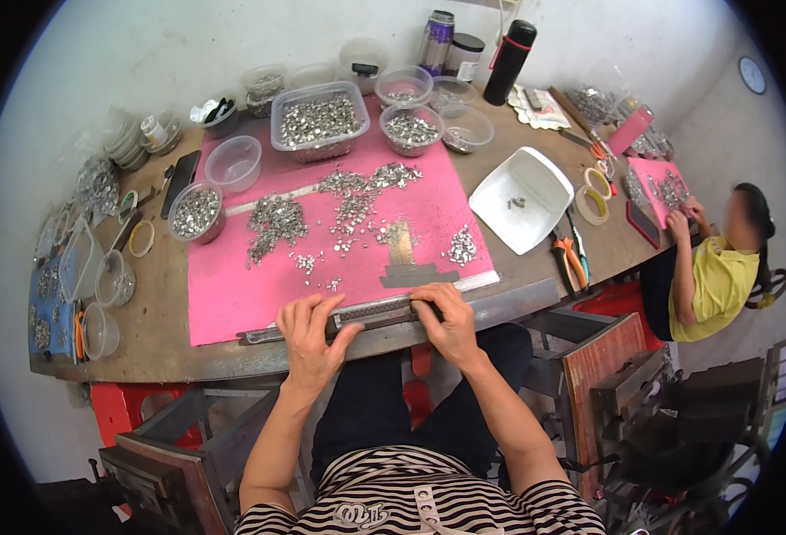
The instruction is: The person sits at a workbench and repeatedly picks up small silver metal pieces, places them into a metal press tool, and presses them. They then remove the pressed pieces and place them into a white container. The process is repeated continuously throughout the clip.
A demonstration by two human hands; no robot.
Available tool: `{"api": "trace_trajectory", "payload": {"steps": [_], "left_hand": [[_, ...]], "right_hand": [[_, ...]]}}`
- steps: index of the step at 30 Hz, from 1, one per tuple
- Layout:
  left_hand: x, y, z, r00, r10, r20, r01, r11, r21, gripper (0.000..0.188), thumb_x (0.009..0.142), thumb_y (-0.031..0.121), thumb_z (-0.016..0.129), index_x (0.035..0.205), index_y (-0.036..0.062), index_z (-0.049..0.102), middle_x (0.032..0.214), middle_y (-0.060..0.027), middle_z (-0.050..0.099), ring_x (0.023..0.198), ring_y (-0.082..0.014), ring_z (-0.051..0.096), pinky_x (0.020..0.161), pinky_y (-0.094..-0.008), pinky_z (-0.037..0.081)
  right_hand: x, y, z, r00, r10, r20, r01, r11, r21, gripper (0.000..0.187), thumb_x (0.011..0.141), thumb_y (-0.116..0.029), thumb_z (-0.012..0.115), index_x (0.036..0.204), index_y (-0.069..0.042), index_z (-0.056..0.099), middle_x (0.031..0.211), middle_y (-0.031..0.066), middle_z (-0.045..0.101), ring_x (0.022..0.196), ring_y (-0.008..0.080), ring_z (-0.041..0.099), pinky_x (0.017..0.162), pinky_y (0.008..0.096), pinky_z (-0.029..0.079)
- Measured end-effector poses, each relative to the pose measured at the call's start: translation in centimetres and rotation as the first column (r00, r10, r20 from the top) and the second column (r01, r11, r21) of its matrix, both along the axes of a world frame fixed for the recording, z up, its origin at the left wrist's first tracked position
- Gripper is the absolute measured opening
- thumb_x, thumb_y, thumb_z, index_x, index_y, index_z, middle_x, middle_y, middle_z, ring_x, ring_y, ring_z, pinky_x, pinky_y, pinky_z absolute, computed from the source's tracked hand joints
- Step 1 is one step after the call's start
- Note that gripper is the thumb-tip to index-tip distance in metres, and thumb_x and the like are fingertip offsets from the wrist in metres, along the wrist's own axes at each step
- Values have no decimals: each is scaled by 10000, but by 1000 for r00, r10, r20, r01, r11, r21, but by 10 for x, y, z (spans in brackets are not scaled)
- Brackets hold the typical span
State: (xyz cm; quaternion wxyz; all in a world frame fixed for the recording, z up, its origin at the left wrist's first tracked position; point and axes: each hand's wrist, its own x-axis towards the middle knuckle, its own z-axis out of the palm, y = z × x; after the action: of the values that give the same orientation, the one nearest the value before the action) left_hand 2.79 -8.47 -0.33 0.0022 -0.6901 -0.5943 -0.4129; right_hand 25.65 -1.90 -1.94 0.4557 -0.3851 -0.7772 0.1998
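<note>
The fingers of the left hand (311,335) and right hand (451,323) grip a narrow dark strip (375,311), one hand toward either end; its long axis runs along the front edge of the worktop (157,312), so neither hand is nearer; its face looks finely patterned, the material uncertain; just beyond spreads a flat pink mat (224,299) with heaps of shiny, metallic-looking bits (277,225); toward the right edge sits a white, round-cornered tray (500,214); toward the back edge, a clear plastic tub (322,152) holds similar bits.
</note>
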Motion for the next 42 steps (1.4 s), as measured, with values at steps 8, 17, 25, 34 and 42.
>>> {"api": "trace_trajectory", "payload": {"steps": [8,17,25,34,42], "left_hand": [[63,117,9,934,-353,-59,353,935,-11,97,860,154,758,944,122,721,969,-23,631,1065,-253,554,1018,-480,319],[98,159,-5,880,-395,-264,364,917,-162,130,858,200,751,960,121,731,955,-64,623,1059,-288,555,1043,-554,313],[50,123,7,930,-328,-165,308,942,-134,84,878,161,694,913,93,660,922,-66,609,1013,-276,550,1014,-515,322],[-7,72,4,944,-303,-131,262,929,-261,35,887,158,718,909,132,713,900,-41,597,974,-247,535,994,-480,317],[-9,70,6,918,-319,-235,285,944,-169,68,871,149,743,939,155,732,911,-21,597,988,-239,545,1026,-503,309]], "right_hand": [[14,2,5,992,-110,-67,114,991,69,172,830,67,728,975,-17,688,981,120,703,908,288,666,837,372,515],[49,61,3,943,-270,196,250,960,125,109,863,-31,722,967,-59,706,920,101,615,898,308,580,794,428,428],[33,81,6,817,-352,456,295,936,193,121,832,-135,751,892,-46,695,910,117,622,902,312,576,813,449,405],[24,58,28,924,-121,362,88,990,108,55,866,-39,703,887,-32,653,912,127,625,889,315,587,806,427,427],[-8,4,15,977,111,182,-121,992,46,128,859,19,710,944,-14,620,1000,111,625,929,305,583,827,404,444]]}}
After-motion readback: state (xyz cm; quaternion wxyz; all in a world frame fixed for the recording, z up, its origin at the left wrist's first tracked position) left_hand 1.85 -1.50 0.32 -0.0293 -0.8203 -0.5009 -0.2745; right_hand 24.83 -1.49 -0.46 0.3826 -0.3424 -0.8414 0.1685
